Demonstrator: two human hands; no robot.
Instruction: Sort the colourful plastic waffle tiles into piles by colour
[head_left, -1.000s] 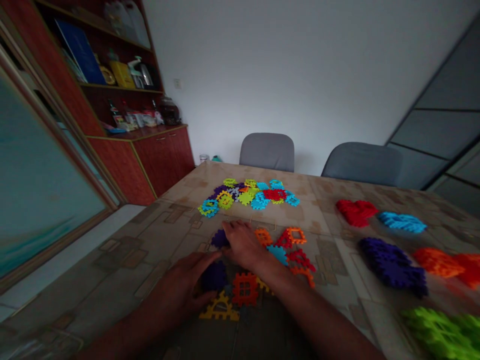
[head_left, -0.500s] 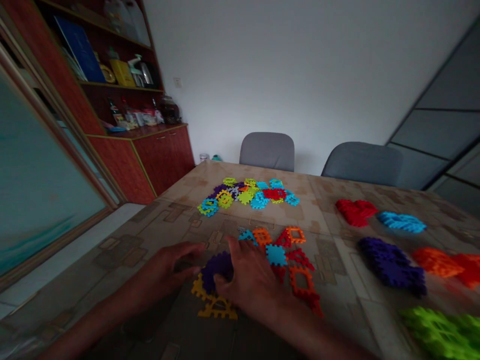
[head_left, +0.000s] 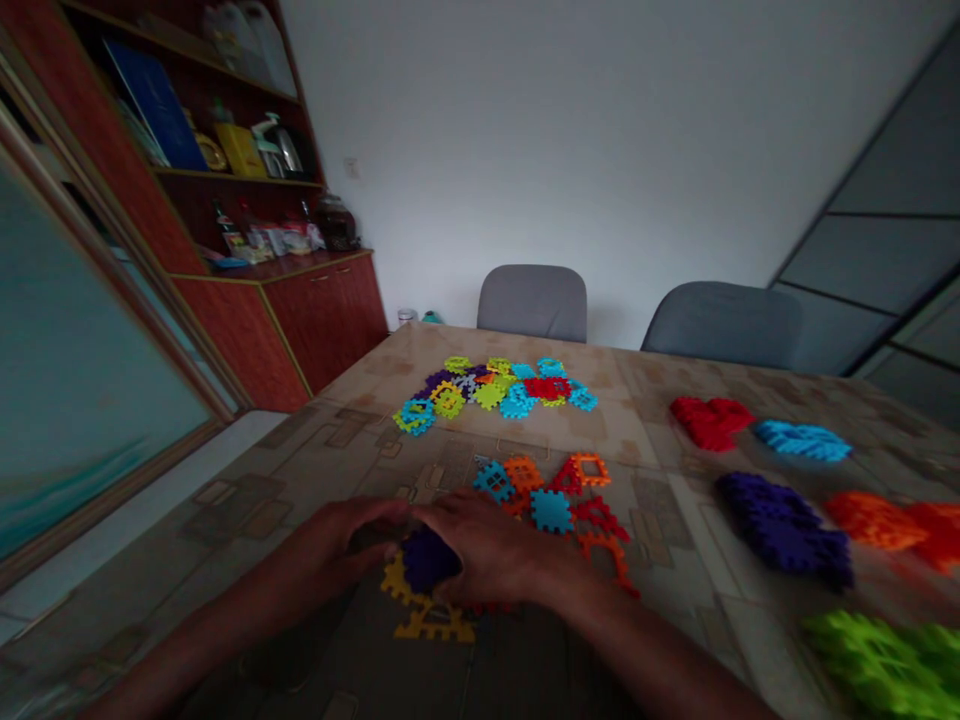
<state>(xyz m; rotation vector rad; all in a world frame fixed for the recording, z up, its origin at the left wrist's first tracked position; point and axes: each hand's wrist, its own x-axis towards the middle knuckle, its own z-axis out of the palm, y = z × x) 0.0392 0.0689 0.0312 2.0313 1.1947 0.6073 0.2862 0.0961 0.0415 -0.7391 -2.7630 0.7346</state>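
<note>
A dark purple interlocking tile [head_left: 429,560], seemingly on a stack, lies between my hands near the table's front. My right hand [head_left: 487,545] curls round its right side, thumb at the near edge and fingers over the far edge. From the left, my left hand [head_left: 349,545] is bent round the tile's far left corner, its fingertips close to those of my right hand. Exact contact there is hard to see. Yellow toothed tiles [head_left: 435,628] stick out below and left of the purple one. Right of my hands lie loose tiles: blue [head_left: 552,511], orange [head_left: 589,469] and red [head_left: 600,515].
A mixed heap of tiles [head_left: 491,390] lies farther back. Sorted piles stand at the right: red [head_left: 711,422], blue [head_left: 802,441], purple [head_left: 784,530], orange [head_left: 874,522] and green [head_left: 885,655]. Two grey chairs [head_left: 532,300] stand behind the table; a cabinet [head_left: 322,310] is at the left.
My right hand has shifted and turned leftward over the purple tile, its fingers now bent over the far edge. A windowed blue tile behind it shows more fully. My left hand has barely moved.
</note>
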